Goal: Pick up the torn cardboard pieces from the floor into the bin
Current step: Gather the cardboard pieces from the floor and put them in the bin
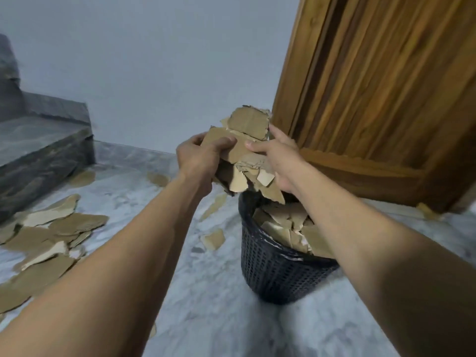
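— Hands on what, exactly?

— Both on one thing: left hand [198, 161] and right hand [282, 161] curl round a fat bundle of torn cardboard pieces [244, 140], squeezing it from either side, just above the bin [278, 269]. It's already heaped with scraps [291, 228]. Loads more loose pieces [51, 240] lie along the floor [219, 318] at its left edge, by the stone step [38, 145].

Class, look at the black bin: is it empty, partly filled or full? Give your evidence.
Nearly full: cardboard pieces lie piled up to the rim of the bin. What lies beneath cannot be told.
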The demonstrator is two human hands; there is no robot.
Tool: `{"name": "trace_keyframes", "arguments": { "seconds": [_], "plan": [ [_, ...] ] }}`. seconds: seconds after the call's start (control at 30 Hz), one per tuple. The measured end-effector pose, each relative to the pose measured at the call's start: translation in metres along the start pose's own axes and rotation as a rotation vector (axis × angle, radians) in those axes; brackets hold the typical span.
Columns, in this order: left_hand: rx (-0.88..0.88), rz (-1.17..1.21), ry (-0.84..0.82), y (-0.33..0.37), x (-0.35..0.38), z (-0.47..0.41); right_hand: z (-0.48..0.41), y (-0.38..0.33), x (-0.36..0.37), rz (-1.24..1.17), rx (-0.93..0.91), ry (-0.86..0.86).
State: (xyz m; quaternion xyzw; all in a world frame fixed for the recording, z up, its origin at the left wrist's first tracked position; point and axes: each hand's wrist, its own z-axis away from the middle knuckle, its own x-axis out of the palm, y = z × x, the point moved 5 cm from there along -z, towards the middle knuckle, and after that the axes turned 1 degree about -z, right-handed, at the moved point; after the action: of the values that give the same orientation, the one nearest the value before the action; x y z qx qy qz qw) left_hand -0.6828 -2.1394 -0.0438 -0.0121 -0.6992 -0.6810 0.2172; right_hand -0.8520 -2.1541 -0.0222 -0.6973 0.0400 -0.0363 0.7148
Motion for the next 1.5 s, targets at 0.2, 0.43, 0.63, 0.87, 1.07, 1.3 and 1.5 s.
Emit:
{"name": "trace_keyframes", "arguments": {
  "seconds": [0.2, 0.43, 0.63, 0.87, 1.07, 1.3, 1.5],
  "plan": [
    [-0.122, -0.074, -0.196, -0.039, 0.106, 0.020, 0.011, 0.003, -0.114, -0.004, 0.002, 0.217],
    [0.020, -0.718, -0.467, -0.090, 0.141, 0.027, 0.033, 0.050, -0.166, 0.380, 0.155, 0.274],
    [0.389, -0.848, -0.208, -0.059, 0.077, 0.027, 0.029, 0.040, -0.111, 0.605, -0.012, 0.250],
    [0.328, -0.970, 0.079, -0.114, -0.096, 0.016, 0.006, 0.056, 0.030, 0.774, -0.213, 0.030],
    [0.026, -1.400, -0.274, -0.235, -0.205, 0.031, -0.016, 0.138, 0.124, 0.925, -0.329, -0.147],
    [0.159, -1.702, -0.121, -0.266, -0.277, -0.004, -0.082, 0.311, 0.134, 1.124, 0.147, -0.194],
    [0.151, -1.787, 0.003, -0.241, -0.311, -0.093, -0.151, 0.367, 0.178, 1.155, 0.039, -0.114]
  ]
}}
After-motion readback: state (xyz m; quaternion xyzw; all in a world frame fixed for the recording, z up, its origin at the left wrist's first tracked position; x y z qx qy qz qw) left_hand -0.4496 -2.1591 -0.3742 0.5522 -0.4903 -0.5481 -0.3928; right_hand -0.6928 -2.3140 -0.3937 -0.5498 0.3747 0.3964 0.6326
